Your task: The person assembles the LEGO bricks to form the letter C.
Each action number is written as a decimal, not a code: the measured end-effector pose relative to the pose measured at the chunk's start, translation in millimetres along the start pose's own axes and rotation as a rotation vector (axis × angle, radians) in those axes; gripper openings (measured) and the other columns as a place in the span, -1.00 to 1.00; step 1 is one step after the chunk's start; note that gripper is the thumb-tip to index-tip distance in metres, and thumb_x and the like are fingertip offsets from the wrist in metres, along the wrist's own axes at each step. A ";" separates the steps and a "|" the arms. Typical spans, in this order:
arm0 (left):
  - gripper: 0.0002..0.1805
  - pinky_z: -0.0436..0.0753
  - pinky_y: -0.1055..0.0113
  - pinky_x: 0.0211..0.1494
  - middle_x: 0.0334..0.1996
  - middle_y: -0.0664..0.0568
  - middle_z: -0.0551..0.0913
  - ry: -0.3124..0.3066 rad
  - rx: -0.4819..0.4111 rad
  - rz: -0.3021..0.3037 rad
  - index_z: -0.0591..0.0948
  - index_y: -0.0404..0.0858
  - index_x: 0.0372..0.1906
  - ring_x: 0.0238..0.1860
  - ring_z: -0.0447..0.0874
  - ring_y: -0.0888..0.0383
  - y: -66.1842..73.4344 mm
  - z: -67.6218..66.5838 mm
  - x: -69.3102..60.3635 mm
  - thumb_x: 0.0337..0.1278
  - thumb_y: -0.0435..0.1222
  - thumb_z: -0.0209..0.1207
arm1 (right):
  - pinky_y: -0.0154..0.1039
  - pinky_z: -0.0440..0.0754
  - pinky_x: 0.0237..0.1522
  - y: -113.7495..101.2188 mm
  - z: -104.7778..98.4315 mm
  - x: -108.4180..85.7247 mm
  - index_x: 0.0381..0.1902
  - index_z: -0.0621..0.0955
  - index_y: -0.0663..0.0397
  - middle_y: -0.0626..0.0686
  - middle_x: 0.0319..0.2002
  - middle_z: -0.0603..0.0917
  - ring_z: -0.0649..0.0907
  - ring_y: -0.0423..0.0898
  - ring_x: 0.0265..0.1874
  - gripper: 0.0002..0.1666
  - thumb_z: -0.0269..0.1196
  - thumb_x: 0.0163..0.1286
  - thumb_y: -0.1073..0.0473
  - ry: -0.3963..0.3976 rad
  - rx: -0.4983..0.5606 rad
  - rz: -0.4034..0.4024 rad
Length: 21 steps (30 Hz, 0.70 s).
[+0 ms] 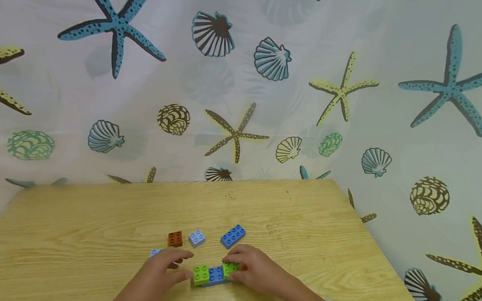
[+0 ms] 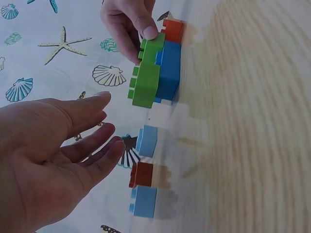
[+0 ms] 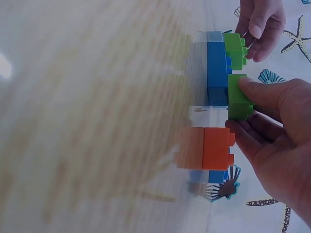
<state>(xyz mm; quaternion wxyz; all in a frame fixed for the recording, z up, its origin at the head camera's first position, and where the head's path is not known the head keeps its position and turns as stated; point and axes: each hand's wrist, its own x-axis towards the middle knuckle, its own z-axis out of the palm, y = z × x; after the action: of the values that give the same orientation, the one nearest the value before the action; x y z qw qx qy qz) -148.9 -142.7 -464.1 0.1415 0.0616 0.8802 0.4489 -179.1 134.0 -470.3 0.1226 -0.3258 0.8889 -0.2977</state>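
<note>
A long blue brick [image 1: 216, 274] lies near the table's front edge, with one green brick [image 1: 200, 274] on its left end. At its right end my right hand [image 1: 257, 268] pinches another green brick [image 3: 237, 97] between thumb and fingers; whether that brick is fully seated cannot be told. My left hand [image 1: 157, 273] hovers just left of the blue brick, fingers apart and relaxed, holding nothing; the left wrist view shows this hand [image 2: 53, 155] with its palm empty. An orange brick [image 3: 216, 148] stands beside my right hand, partly hidden in the head view.
Behind the hands on the wooden table [image 1: 293, 211] are a dark red brick [image 1: 175, 239], a light blue brick [image 1: 197, 238] and a second long blue brick [image 1: 233, 236]. Another light blue brick [image 1: 155, 252] is partly covered by my left hand. Patterned cloth hangs behind and at the right.
</note>
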 end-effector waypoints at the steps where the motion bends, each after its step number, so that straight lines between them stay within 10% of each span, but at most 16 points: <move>1: -0.54 0.68 -0.01 0.11 0.17 0.01 0.60 0.010 0.012 0.004 0.62 -0.14 0.21 0.13 0.60 -0.03 -1.9 -3.9 -0.6 0.24 -0.13 0.34 | -0.47 0.63 -0.04 -0.1 0.0 0.1 0.21 0.66 -0.05 -0.14 0.10 0.61 0.57 -0.32 0.06 -0.56 0.37 0.39 0.09 -0.001 0.002 0.001; 21: -0.55 0.73 0.02 0.05 0.16 -0.22 0.57 0.122 0.118 0.123 0.64 -0.29 0.17 0.12 0.63 -0.24 -52.0 -48.8 7.6 0.18 -0.25 0.38 | -0.47 0.62 -0.05 1.7 -0.2 1.1 0.21 0.66 -0.06 -0.15 0.10 0.60 0.56 -0.35 0.03 -0.56 0.37 0.38 0.09 -0.011 -0.009 0.004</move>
<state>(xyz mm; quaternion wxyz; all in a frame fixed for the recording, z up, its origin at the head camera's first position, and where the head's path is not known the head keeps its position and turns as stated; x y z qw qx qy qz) -170.1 -209.3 -480.3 0.0557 0.0964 0.9067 0.4068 -180.8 134.4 -471.2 0.1267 -0.3264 0.8901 -0.2917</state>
